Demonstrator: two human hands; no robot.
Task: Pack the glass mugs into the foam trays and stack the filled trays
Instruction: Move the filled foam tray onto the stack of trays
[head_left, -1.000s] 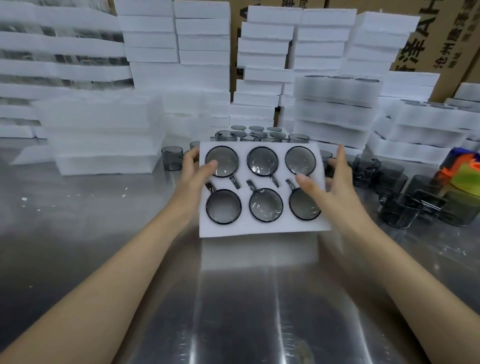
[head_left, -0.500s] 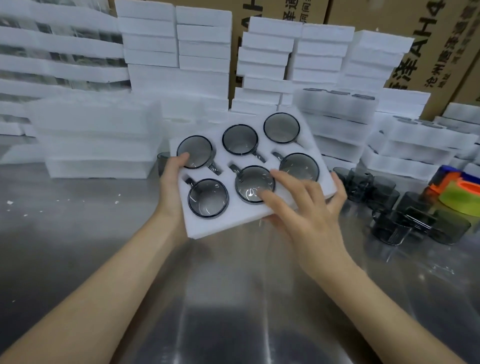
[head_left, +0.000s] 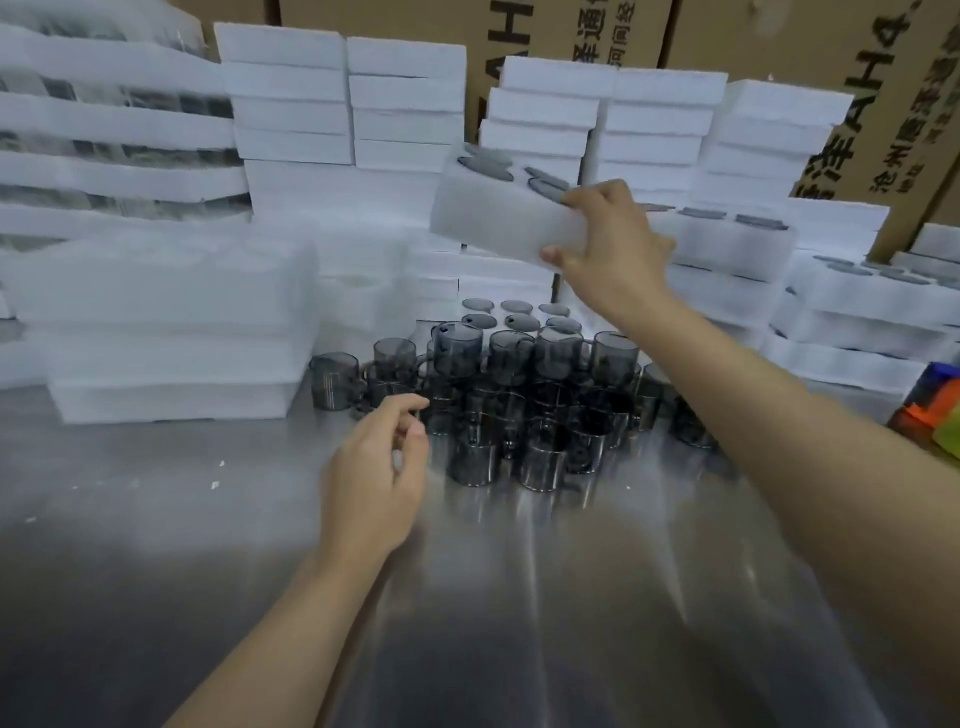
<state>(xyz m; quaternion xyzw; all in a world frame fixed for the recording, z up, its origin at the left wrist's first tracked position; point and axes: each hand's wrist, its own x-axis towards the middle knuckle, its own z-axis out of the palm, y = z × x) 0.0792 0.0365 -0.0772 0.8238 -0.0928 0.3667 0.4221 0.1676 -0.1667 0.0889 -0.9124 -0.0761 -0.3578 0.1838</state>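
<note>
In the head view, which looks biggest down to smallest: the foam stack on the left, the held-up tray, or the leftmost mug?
1. foam stack
2. held tray, partly hidden by the right hand
3. leftmost mug

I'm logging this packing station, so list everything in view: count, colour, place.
held tray: one, white, holds grey mugs, raised above the table
loose mugs: many, smoky grey, clustered mid-table
tray stacks: many, white, back and both sides
boxes: several, brown, behind the stacks
table: one, steel, underneath
bright object: one, blue, orange, green, right edge
left hand: one, empty, beside the mugs
right hand: one, grips the held tray
</note>
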